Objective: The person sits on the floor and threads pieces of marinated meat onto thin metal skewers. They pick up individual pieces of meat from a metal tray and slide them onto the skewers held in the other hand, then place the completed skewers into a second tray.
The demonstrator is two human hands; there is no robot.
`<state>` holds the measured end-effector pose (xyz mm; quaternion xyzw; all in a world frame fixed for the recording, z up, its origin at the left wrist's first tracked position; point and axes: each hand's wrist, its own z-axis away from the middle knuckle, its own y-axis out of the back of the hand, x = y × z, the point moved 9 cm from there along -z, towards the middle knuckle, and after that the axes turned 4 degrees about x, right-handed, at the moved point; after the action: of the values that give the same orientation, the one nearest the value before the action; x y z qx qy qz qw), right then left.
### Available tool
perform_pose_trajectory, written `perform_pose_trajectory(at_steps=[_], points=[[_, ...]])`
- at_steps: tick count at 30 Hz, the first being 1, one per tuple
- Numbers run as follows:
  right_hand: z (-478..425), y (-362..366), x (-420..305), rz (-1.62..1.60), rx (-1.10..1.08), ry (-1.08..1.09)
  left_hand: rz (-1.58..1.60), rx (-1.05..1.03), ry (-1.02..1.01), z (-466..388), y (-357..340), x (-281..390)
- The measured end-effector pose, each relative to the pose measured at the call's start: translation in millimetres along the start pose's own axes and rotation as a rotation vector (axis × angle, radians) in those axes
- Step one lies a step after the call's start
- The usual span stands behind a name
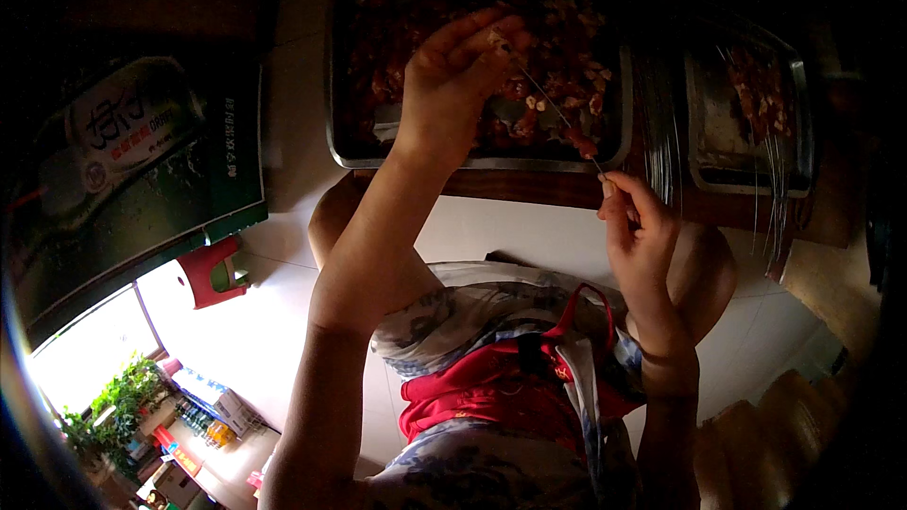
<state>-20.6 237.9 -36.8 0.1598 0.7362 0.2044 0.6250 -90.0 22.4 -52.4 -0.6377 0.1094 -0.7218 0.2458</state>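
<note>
A thin metal skewer [545, 95] slants between my hands, with pieces of raw meat [582, 143] threaded near its lower end. My right hand [634, 216] pinches that end between thumb and fingers. At the skewer's upper end, my left hand [468, 57] holds a small pale piece of meat [496, 37] over a large metal tray [482, 164] of cut, reddish meat [521, 120]. Bare metal skewers [660, 134] lie in a bundle right of this tray. A smaller metal tray [719, 156] farther right holds several loaded skewers [762, 99], their bare ends sticking out over its near edge.
The trays rest on a dark wooden surface [496, 188] above my knees. A large green printed carton [142, 191] stands at the left, with a red plastic stool [205, 273] beyond it. Potted plants [131, 389] and bottles [205, 425] are at the lower left.
</note>
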Motion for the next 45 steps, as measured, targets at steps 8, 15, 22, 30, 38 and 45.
perform_pose_trajectory(at_steps=[8,15,22,30,38,45], points=[[1.6,-2.5,-1.8,-0.109,0.017,0.027,0.103,-0.016,0.077,0.6,-2.3,-9.8],[15.5,-34.5,25.0,-0.837,-0.365,-0.789,0.030,-0.054,0.042,1.1,-7.4,-1.4],[0.0,-11.7,17.0,-0.425,-0.100,-0.247,0.080,-0.032,0.011,2.4,-8.2,3.6],[-1.6,-7.2,7.8,-0.316,-0.081,-0.131,0.043,-0.011,0.050,-0.5,-3.4,1.6],[-2.1,-5.5,3.3,-0.252,-0.061,-0.099,0.102,0.000,0.085,-1.1,0.8,0.0],[-2.4,-4.6,1.8,-0.202,-0.048,-0.047,-0.004,-0.012,0.027,-2.2,-1.6,3.4]])
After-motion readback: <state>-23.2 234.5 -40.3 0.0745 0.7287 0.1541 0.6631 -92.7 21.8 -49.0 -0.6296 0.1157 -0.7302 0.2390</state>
